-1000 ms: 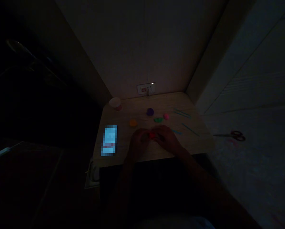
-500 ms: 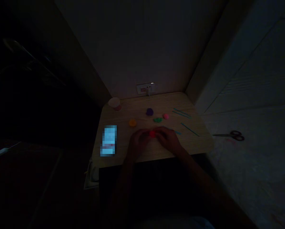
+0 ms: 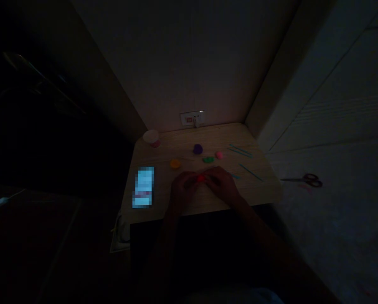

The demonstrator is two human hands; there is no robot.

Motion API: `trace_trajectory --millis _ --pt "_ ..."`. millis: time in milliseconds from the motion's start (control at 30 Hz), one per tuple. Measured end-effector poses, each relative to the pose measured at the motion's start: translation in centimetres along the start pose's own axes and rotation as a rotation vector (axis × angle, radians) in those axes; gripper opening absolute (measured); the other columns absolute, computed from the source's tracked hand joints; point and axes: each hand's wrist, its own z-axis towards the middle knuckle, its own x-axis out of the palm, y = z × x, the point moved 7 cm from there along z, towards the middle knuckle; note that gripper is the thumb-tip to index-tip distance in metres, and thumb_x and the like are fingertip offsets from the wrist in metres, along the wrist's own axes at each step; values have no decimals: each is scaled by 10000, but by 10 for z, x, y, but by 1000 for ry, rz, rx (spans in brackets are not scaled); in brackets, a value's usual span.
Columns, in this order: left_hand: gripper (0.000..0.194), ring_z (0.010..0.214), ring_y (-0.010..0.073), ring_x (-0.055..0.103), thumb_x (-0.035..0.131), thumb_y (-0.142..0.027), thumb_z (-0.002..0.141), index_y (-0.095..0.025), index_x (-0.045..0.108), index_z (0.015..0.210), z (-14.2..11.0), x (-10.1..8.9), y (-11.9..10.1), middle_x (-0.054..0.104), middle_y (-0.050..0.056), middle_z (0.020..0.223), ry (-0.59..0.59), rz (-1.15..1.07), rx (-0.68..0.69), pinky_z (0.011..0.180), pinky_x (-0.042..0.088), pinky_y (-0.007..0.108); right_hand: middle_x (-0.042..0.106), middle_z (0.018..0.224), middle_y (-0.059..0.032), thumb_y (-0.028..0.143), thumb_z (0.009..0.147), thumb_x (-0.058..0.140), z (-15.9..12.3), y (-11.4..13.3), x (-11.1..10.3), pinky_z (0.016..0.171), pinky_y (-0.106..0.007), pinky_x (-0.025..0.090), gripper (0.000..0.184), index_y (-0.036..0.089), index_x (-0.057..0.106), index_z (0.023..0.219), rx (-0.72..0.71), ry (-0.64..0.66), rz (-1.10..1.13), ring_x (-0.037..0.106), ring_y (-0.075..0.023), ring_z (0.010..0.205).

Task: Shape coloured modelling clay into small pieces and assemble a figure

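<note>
A small bright red lump, which looks like modelling clay (image 3: 201, 178), is pinched between my two hands near the front of the wooden table (image 3: 154, 213). My left hand (image 3: 183, 188) closes on its left side, and the fingers of my right hand (image 3: 221, 184) grip it from the right. Just beyond my hands lie an orange lump (image 3: 175, 164), a green piece (image 3: 208, 160), a pink ball (image 3: 219, 155) and a purple lump (image 3: 198, 149). One blue stick (image 3: 235, 175) is partly covered by my right hand. Dim light hides finger detail.
More thin blue sticks (image 3: 251, 172) lie on the table's right side. A lit, pixelated phone-like screen (image 3: 144, 185) is at the left, with a paper cup (image 3: 151, 137) behind it. Scissors (image 3: 303, 180) rest off the table's right. A wall socket (image 3: 192, 118) is at the back.
The red lump looks flatter and less round between my fingers. My hands have barely shifted, and the view has moved very slightly.
</note>
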Motion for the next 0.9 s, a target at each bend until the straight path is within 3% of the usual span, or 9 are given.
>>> trace_trajectory --millis 167,367,900 --pt "178 1055 234 740 752 -200 892 -239 780 1063 -1 1 -3 779 71 1122 -2 14 19 980 604 409 794 1029 -91 290 990 693 -1 2 2 883 -417 584 153 241 778 1107 -5 23 -20 721 -257 971" --pt "117 1005 236 764 753 -253 916 -241 799 1023 -3 2 -2 806 71 1084 -5 31 41 951 626 422 805 1001 -87 250 995 681 -1 6 3 876 -415 587 128 246 808 1013 -41 43 -45 724 -254 961" --pt "94 972 252 747 813 -215 868 -255 827 952 -4 2 4 812 63 998 -24 123 27 930 616 456 823 969 -78 173 956 708 -3 -1 8 855 -415 607 166 255 838 1020 -36 80 -55 746 -255 924"
